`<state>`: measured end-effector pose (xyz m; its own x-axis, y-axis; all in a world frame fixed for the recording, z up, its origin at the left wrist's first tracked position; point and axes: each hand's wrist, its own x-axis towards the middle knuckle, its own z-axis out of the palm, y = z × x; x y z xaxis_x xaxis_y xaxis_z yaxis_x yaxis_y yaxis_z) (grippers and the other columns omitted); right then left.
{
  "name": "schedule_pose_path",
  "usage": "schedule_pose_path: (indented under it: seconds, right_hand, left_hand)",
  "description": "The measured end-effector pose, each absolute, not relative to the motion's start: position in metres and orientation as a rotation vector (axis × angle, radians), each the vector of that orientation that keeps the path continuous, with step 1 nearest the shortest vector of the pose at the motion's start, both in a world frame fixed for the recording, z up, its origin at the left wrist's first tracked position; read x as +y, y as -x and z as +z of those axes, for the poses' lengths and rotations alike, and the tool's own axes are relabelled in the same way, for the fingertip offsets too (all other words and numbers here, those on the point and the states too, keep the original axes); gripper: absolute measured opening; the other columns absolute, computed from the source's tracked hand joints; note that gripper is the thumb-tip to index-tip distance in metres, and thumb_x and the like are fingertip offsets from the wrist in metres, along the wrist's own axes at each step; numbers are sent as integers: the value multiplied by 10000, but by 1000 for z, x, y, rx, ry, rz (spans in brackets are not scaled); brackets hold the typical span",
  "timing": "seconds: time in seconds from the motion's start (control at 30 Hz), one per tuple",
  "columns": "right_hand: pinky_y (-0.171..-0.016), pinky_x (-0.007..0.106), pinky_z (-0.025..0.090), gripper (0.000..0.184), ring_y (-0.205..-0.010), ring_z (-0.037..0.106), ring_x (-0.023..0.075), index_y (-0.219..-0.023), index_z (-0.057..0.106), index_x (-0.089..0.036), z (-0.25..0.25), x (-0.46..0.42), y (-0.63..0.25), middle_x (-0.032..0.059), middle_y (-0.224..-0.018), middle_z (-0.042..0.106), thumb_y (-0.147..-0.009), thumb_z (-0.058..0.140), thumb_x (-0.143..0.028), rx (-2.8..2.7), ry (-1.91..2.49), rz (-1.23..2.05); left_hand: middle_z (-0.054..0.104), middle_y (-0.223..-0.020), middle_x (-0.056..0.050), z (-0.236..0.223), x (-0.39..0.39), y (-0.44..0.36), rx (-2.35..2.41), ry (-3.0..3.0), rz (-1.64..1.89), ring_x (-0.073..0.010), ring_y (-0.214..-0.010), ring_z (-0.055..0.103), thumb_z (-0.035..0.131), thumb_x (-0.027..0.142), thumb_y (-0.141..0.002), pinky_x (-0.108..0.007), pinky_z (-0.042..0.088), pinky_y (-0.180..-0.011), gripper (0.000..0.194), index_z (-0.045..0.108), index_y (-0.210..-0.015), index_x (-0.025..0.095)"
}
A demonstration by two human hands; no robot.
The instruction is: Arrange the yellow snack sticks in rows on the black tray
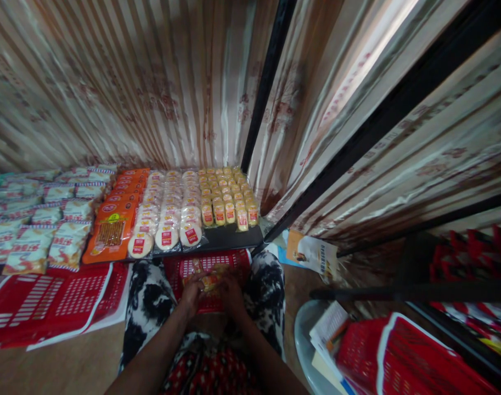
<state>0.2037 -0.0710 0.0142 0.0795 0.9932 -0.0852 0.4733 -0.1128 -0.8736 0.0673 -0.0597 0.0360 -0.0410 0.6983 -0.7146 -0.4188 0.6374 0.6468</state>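
My left hand [192, 289] and my right hand [231, 292] are close together over a red plastic basket [176, 274] between my knees. Their fingers are curled round small yellow snack packets [210, 282], which lie between them. The dim light and blur hide how many packets each hand holds. Just ahead, on the black shelf [229, 238], similar small yellow packets [230, 213] stand in several rows. Left of those are rows of round white packaged cakes [167, 237] with red labels.
Orange snack bags [112, 227] and white-and-blue snack bags [69, 241] fill the shelf's left part. Another red basket [65, 299] is at left. Black metal posts [270, 71] rise before a curtain [172, 82]. At right, a stool [305, 340] bears papers beside a red basket [423, 351].
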Motion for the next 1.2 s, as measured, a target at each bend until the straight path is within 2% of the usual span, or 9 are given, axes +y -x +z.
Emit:
schedule_pose_path:
  seconds: [0.1,0.23,0.33,0.43,0.57,0.8,0.97,1.1,1.2]
  right_hand:
    - [-837,358,459,171,-854,588,209,-672,583,-199,13,-71,-205,59,-820,639,-648,468,-74,-1443,1668,983]
    - [-793,333,486,220,-799,609,190,-817,588,-193,8,-70,-206,51,-825,653,-671,454,-99,-1386,1679,1022]
    - [-790,331,493,258,-817,625,190,-927,581,-176,5,-70,-205,67,-875,667,-717,437,-142,-1360,1681,1058]
    - [-790,316,499,307,-856,634,186,-972,580,-174,6,-71,-202,65,-935,674,-701,442,-131,-1374,1652,1105]
    - [-786,296,497,323,-862,634,172,-944,604,-202,16,-73,-200,30,-936,680,-669,462,-107,-1422,1605,1130]
    - [-865,334,422,270,-911,579,201,-882,626,-210,42,-73,-201,40,-916,656,-661,505,-114,-1529,1586,988]
    - [-836,323,409,221,-902,552,203,-857,599,-193,52,-73,-202,54,-900,630,-675,508,-107,-1699,1536,865]
    - [-818,304,401,184,-883,545,191,-811,576,-198,54,-74,-201,36,-869,614,-665,518,-103,-1696,1539,899]
    - [-796,312,410,127,-831,551,190,-738,556,-201,49,-76,-200,31,-807,607,-662,514,-108,-1632,1583,980]
  left_hand:
    - [687,-806,-42,34,-61,-65,1316,-311,920,-134,-605,600,461,8,-471,-214,448,-513,581,633,-1008,149]
    - [682,-767,-29,30,-61,-61,1301,-326,911,-124,-571,583,441,14,-461,-208,434,-491,631,625,-1047,158]
    - [680,-780,-26,29,-58,-57,1280,-317,925,-121,-588,590,422,3,-438,-205,443,-503,673,616,-1063,163]
    - [682,-811,-30,32,-54,-55,1229,-296,937,-130,-628,605,394,-12,-406,-208,457,-525,724,601,-1077,166]
    - [678,-850,-27,39,-50,-54,1202,-282,927,-127,-661,609,396,-36,-417,-218,474,-556,726,582,-1082,186]
    - [656,-822,-12,44,-46,-57,1187,-293,959,-108,-614,594,407,-49,-437,-203,452,-530,689,551,-1067,191]
    - [644,-742,15,49,-43,-58,1201,-289,965,-100,-559,574,414,-45,-460,-209,446,-532,591,546,-991,177]
    - [624,-683,23,50,-41,-61,1170,-293,999,-90,-553,563,415,-54,-459,-191,429,-526,493,569,-876,159]
    - [634,-704,14,48,-39,-63,1170,-292,1002,-96,-586,581,397,-62,-445,-197,444,-553,491,581,-844,158]
